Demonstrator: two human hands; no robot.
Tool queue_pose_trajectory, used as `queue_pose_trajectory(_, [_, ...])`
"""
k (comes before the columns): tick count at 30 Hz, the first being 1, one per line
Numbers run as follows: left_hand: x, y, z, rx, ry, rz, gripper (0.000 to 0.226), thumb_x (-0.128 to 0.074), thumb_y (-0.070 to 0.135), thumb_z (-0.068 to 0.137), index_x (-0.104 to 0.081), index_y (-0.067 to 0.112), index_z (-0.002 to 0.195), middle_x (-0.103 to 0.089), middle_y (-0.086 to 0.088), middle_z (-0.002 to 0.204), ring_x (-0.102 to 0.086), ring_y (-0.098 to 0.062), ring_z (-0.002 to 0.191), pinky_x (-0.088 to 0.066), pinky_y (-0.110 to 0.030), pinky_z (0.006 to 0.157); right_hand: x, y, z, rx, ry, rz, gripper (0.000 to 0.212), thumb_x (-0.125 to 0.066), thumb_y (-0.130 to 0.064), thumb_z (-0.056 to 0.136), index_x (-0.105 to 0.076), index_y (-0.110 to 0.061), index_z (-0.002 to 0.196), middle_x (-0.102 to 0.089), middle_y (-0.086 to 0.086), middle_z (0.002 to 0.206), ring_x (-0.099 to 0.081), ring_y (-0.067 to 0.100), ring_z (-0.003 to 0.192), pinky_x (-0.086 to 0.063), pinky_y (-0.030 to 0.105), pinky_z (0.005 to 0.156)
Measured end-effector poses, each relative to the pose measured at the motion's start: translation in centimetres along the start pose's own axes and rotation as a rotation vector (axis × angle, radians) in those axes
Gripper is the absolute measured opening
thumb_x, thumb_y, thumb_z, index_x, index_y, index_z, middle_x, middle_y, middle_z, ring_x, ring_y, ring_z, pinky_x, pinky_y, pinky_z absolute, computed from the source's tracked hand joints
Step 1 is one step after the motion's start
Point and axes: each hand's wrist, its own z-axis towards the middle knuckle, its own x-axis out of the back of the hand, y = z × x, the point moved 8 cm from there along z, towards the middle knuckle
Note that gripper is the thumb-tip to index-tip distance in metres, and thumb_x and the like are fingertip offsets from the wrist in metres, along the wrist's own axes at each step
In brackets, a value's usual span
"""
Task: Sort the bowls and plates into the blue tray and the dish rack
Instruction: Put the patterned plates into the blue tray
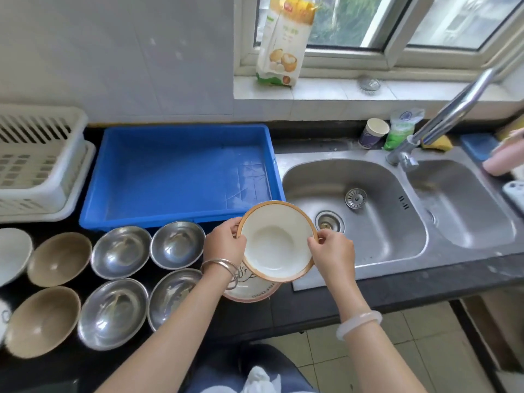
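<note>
Plate point(276, 242): cream, brown-rimmed, held tilted over a printed plate point(252, 292).
Steel bowls point(120, 252): four, two rows.
Brown bowls point(59, 259): two, left of those.
Blue tray point(181, 177): behind the bowls.
Dish rack point(42, 165): white, left of tray.

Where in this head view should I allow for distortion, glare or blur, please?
Head view: the wide-angle lens bows the window frame and the counter edge near the borders; daylight leaves glints on the steel bowls and the sink; the plate, pinched by the left hand and right hand, is sharp and evenly lit.
</note>
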Motion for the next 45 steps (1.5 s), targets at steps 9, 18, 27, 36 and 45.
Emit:
queue_pose_trajectory(9, [-5.7, 1.6, -0.6, 0.022, -0.149, -0.058, 0.038, -0.058, 0.006, 0.082, -0.062, 0.018, 0.118, -0.070, -0.002, 0.110, -0.063, -0.016, 0.096, -0.047, -0.021, 0.072, 3.1, 4.6, 1.2, -0.100, 0.039, 0.009, 0.016, -0.060, -0.020, 0.083, -0.073, -0.011, 0.084, -0.073, 0.009, 0.079, -0.061, 0.027, 0.079, -0.044, 0.031, 0.064])
queue_pose_trajectory(18, [-14.7, 2.0, -3.3, 0.050, -0.314, 0.056, 0.038, -0.059, 0.006, 0.082, -0.062, 0.018, 0.117, -0.070, -0.004, 0.111, -0.064, -0.021, 0.099, -0.053, -0.030, 0.080, 3.6, 14.7, -0.7, -0.345, 0.068, 0.073, 0.015, -0.063, -0.023, 0.086, -0.073, -0.012, 0.090, -0.070, 0.005, 0.081, -0.055, 0.019, 0.072, -0.038, 0.022, 0.056])
queue_pose_trajectory(27, [-14.2, 1.4, -2.5, 0.037, -0.280, 0.055, 0.038, -0.059, 0.005, 0.083, -0.060, 0.016, 0.119, -0.069, -0.005, 0.113, -0.064, -0.021, 0.102, -0.050, -0.027, 0.079, 2.0, 14.4, -0.1, -0.315, 0.060, 0.096, 0.016, -0.064, -0.024, 0.087, -0.071, -0.011, 0.093, -0.063, -0.001, 0.074, -0.055, 0.016, 0.068, -0.033, 0.018, 0.050])
queue_pose_trajectory(36, [-14.4, 1.4, -2.5, 0.016, -0.287, 0.030, 0.038, -0.060, 0.007, 0.084, -0.058, 0.015, 0.121, -0.068, -0.005, 0.115, -0.063, -0.020, 0.103, -0.049, -0.025, 0.077, 1.2, 14.7, -0.1, -0.288, 0.012, 0.092, 0.020, -0.055, -0.028, 0.093, -0.066, -0.012, 0.094, -0.071, 0.007, 0.091, -0.058, 0.021, 0.076, -0.045, 0.027, 0.062])
queue_pose_trajectory(45, [-11.0, 0.8, -2.1, -0.016, -0.212, 0.011, 0.038, -0.058, 0.015, 0.087, -0.056, 0.016, 0.125, -0.064, -0.003, 0.122, -0.062, -0.019, 0.107, -0.044, -0.024, 0.083, 3.4, 10.3, 0.6, -0.087, 0.057, -0.011, 0.037, -0.046, -0.031, 0.097, -0.055, -0.012, 0.127, -0.062, 0.007, 0.124, -0.053, 0.029, 0.116, -0.042, 0.038, 0.094])
